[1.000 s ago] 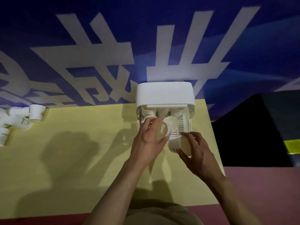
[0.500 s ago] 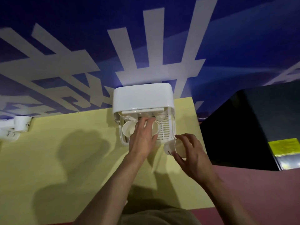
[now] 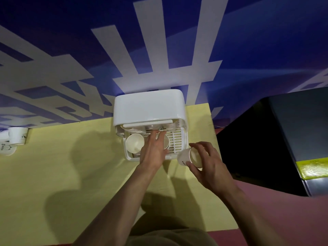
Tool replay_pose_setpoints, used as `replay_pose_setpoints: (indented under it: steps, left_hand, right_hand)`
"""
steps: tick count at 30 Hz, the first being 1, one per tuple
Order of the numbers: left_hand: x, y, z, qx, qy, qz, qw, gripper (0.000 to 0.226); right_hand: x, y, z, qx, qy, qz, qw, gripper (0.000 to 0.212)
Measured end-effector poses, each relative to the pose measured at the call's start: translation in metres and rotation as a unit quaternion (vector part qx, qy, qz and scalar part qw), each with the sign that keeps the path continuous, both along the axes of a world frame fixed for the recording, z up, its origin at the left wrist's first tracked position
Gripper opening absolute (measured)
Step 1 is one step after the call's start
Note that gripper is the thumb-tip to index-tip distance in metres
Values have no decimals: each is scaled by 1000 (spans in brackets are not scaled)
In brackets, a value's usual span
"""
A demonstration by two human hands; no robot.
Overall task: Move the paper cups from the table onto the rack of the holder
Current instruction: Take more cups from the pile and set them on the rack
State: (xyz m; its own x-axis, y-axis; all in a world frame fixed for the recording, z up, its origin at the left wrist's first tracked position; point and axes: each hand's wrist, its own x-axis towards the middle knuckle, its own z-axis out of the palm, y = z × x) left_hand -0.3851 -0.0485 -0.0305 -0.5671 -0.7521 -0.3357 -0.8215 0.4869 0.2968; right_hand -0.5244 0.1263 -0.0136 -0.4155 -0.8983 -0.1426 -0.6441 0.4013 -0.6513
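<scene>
L hand (image 3: 154,151) reached flat over the holder's rack (image 3: 177,142), fingers straight across a cup there, w/ another cup (image 3: 134,146) just left of it; R hand (image 3: 206,163) gripped a tilted paper cup (image 3: 188,157) beside the rack's front-right corner, above the tabletop (image 3: 71,174); more cups (image 3: 16,135) sat far left

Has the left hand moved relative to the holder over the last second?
Yes. The left hand has gone deeper over the rack, fingers now reaching toward the holder lid, past the cup it covers.
</scene>
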Motion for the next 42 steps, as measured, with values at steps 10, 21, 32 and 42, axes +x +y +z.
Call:
replay_pose_setpoints:
  steps: [10,21,32,42]
  left_hand:
    - [-2,0,-11,15,-16,-3,1000,78]
    - [29,16,44,-27,90,39,995,60]
    - [84,22,58,-64,124,92,986,51]
    - [135,31,56,-45,126,142,981,48]
  right_hand:
    - [-10,-15,0,-5,-1,2,1000,59]
    - [18,-65,28,-84,30,86,992,60]
    - [50,-103,7,0,121,157,980,69]
    - [57,-127,-18,91,139,186,968,69]
